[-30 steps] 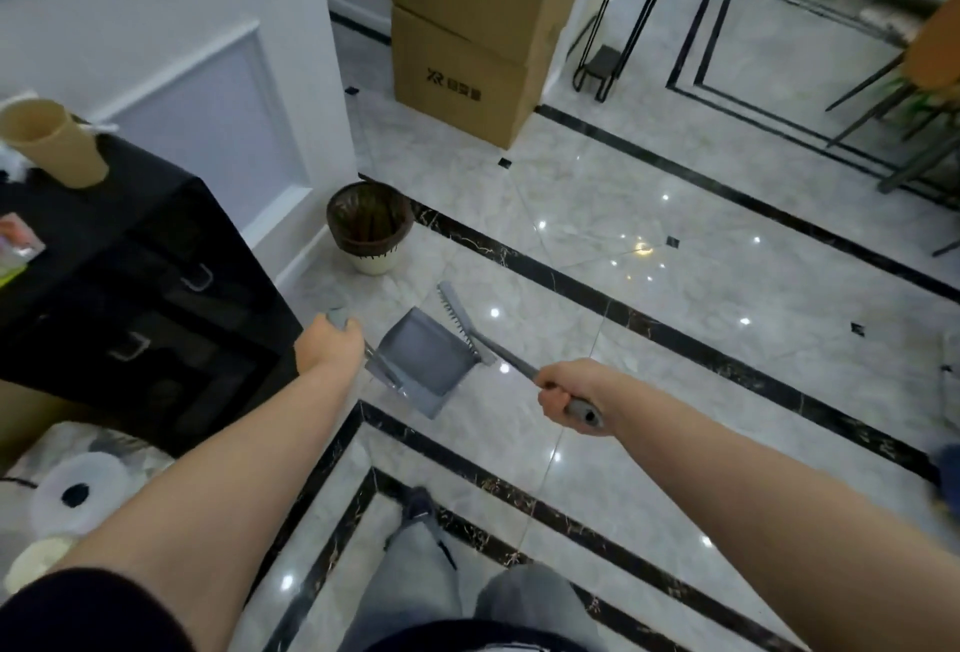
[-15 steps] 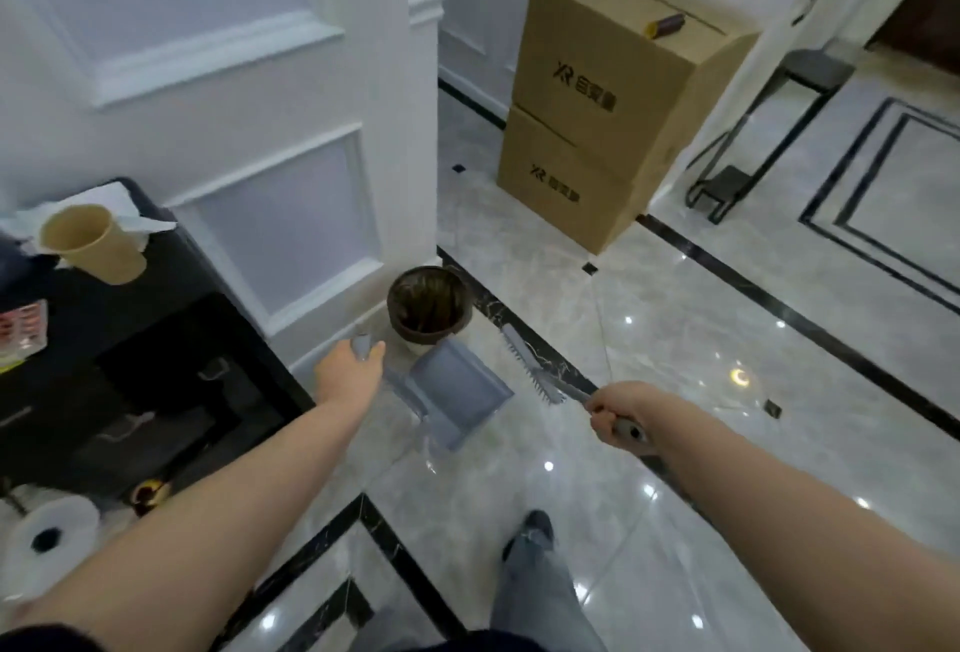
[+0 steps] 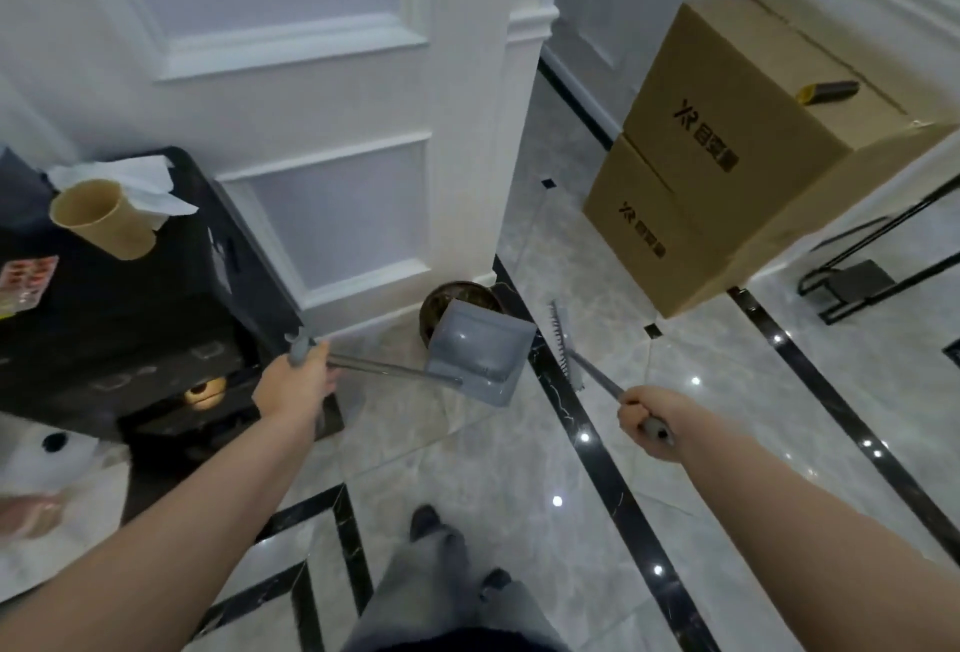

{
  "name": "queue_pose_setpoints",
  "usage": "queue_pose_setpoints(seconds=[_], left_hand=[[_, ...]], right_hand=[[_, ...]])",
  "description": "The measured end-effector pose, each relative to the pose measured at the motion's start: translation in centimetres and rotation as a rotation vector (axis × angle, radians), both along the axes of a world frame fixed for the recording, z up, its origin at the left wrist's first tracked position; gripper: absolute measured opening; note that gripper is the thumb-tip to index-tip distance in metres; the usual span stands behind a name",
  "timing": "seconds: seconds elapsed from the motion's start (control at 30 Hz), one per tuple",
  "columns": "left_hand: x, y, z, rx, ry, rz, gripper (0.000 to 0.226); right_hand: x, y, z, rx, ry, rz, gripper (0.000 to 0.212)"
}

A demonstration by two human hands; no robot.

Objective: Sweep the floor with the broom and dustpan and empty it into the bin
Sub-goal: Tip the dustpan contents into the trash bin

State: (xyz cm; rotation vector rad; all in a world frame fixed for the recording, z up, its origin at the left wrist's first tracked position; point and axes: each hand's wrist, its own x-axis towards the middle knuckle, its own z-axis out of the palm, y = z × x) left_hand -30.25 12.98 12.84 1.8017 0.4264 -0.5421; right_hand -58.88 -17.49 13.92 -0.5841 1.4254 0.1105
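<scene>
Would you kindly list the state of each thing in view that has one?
Grey plastic dustpan: lifted, tilted over the bin.
Round dark waste bin: upright, open, partly hidden by the dustpan.
Grey long-handled broom: held off to the right.
Left hand: grips the dustpan handle.
Right hand: grips the broom handle.
Brown paper cup: upright, open.
Two stacked cardboard boxes: closed.

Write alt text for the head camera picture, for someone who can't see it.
A person's left hand holds a grey dustpan tipped over a small bin beside a white wall, while the right hand holds a broom off to the side. Two stacked cardboard boxes stand on the marble floor behind.
</scene>
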Motion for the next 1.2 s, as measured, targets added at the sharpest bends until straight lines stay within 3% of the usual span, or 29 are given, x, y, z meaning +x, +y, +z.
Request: queue_pose_setpoints(seconds=[0.07, 0.23, 0.43, 0.57, 0.67, 0.9, 1.2], left_hand=[[0.9, -0.7, -0.2, -0.011, 0.002, 0.058, 0.035], [2.1, -3.3, -0.3, -0.099, 0.076, 0.083, 0.035], [1.7, -3.9, -1.5, -0.250, 0.386, 0.324, 0.046], [-0.6, -5.4, -1.0, -0.348, 0.507, 0.457, 0.034], [-2.3, -7.2, -1.3, -0.405, 0.524, 0.503, 0.012], [-4.4, -7.5, -4.1, -0.524, 0.767, 0.665, 0.018], [-4.7, -8.9, -4.4, -0.514, 0.858, 0.662, 0.028]], right_hand=[[0.2, -0.9, 0.3, 0.006, 0.027, 0.027, 0.006], [0.8, -2.5, 1.4, 0.006, -0.012, 0.023, 0.010], [1.3, -3.7, 0.7, 0.034, -0.036, -0.029, 0.010], [2.3, -5.5, 0.5, 0.058, -0.023, -0.027, 0.004], [2.7, -6.4, 0.8, 0.052, -0.033, 0.010, 0.003], [3.0, -8.4, 0.7, 0.028, -0.017, 0.087, 0.009], [3.7, -7.8, 0.6, 0.083, -0.032, 0.113, 0.006]])
